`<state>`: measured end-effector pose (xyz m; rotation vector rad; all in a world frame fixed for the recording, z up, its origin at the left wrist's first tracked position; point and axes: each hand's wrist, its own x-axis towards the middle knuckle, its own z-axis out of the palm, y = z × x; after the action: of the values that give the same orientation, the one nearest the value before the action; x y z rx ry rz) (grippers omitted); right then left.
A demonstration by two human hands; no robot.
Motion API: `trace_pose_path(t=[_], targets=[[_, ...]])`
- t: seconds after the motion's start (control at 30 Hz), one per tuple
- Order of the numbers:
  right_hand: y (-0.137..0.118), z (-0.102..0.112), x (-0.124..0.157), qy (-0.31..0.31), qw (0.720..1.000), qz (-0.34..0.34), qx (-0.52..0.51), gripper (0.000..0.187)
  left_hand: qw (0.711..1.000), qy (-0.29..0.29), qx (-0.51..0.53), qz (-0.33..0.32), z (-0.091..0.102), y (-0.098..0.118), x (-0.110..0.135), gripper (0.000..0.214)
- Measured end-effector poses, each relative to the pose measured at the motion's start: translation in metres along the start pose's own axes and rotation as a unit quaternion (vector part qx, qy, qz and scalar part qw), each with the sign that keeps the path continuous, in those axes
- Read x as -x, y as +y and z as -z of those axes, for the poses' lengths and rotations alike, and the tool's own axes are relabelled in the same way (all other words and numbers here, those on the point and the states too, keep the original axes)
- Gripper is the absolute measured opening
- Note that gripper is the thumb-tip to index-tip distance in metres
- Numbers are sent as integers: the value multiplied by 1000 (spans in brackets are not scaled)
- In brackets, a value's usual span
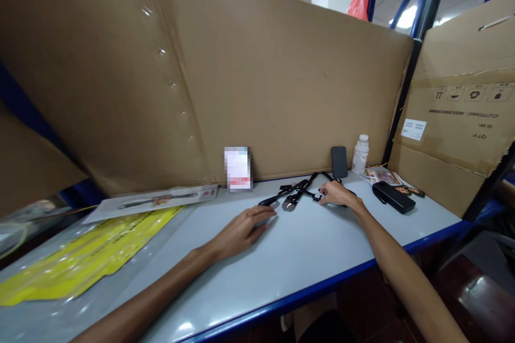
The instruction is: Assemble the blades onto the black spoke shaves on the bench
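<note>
Black straps (300, 186) lie bunched at centre frame, one small white-and-black piece (317, 196) apparently in a narrow pinch of the right hand (337, 193); the left hand (245, 226) rests loosely open beside one end. Gripping looks to be the current step; next calls for steadying. Tabletop (298, 246) room opens lower centre, toward the blue front edge (322, 285); cardboard (289, 91) limits reach behind.

A blue-edged table (306, 257) carries black straps (301, 185), a black case (393, 197) and a bottle (360, 155).
</note>
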<state>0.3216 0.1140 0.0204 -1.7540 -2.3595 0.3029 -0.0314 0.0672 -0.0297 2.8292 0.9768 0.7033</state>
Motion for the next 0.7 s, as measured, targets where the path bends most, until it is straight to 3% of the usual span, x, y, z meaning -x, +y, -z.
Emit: trace_pose_path(t=[0.3, 0.47, 0.7], targets=[[-14, 9, 12, -24, 996, 76, -31, 21, 998, 56, 4, 6, 7, 10, -2, 35], [-32, 6, 17, -62, 988, 137, -43, 30, 997, 78, 11, 1, 13, 19, -2, 36], [-54, -7, 21, -82, 970, 224, -57, 35, 998, 49, 2, -39, 14, 35, -3, 29]])
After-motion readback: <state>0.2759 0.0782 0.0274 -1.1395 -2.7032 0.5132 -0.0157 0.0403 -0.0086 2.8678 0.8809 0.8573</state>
